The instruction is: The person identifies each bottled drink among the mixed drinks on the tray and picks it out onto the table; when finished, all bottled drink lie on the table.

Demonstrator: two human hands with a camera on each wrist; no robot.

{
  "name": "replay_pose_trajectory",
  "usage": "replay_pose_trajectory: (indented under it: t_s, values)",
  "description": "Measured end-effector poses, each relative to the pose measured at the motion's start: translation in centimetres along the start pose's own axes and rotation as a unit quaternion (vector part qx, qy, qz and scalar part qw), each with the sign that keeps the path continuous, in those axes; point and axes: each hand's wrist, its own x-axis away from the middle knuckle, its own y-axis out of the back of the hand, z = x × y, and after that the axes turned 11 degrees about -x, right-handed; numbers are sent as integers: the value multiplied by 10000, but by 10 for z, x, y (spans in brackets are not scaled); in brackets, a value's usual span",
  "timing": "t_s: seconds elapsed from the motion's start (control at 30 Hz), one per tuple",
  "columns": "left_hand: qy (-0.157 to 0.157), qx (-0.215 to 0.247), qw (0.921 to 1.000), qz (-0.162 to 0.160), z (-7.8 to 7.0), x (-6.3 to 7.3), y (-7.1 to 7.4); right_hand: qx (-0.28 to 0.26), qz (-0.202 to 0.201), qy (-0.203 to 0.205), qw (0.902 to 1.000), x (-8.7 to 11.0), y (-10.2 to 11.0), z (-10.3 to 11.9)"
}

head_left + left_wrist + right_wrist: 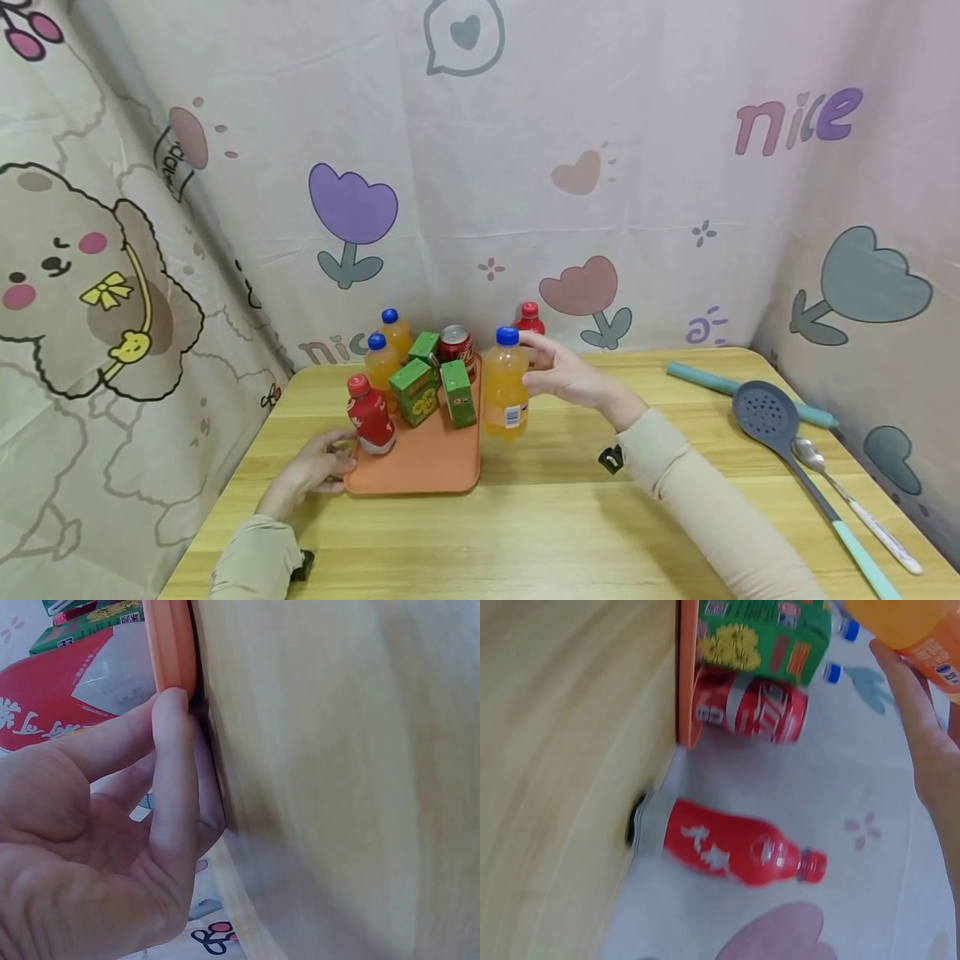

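Observation:
My right hand [566, 377] grips an orange soda bottle [506, 383] with a blue cap, upright beside the right edge of the orange tray [420, 477]. In the right wrist view that bottle [922, 634] is held off the table. The left hand [315, 465] pinches the tray's front left rim, and its fingertips meet the rim [174, 652] in the left wrist view. On the tray stand a red cola bottle [371, 421], two more orange soda bottles [381, 364], several green drink cartons [414, 398] and a red cola can [457, 343].
Behind my right hand, another red cola bottle [530, 315] stands on the table [555, 517] near the back curtain. To the right lie a grey slotted skimmer [767, 412], a metal spoon [810, 454] and a teal-handled utensil [701, 377].

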Motion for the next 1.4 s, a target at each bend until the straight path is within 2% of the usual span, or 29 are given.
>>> replay_pose_trajectory:
  t_s: [0.1, 0.3, 0.63, 1.03, 1.4]
  values:
    - [12, 8, 10000, -10, 0, 1, 1, -69, -161, 137, 9998, 4, 11, 3]
    - [-22, 29, 10000, 27, 1, 0, 2, 5, -839, 267, 9961, 14, 34, 7]
    - [15, -2, 10000, -24, 2, 2, 1, 243, -1747, 20, 9843, 32, 70, 10]
    - [38, 85, 10000, -34, 0, 1, 0, 233, -2150, -9, 9763, 46, 110, 1]
    - [28, 150, 9999, -65, 1, 1, -2, 787, -2472, -197, 9656, 41, 123, -2]
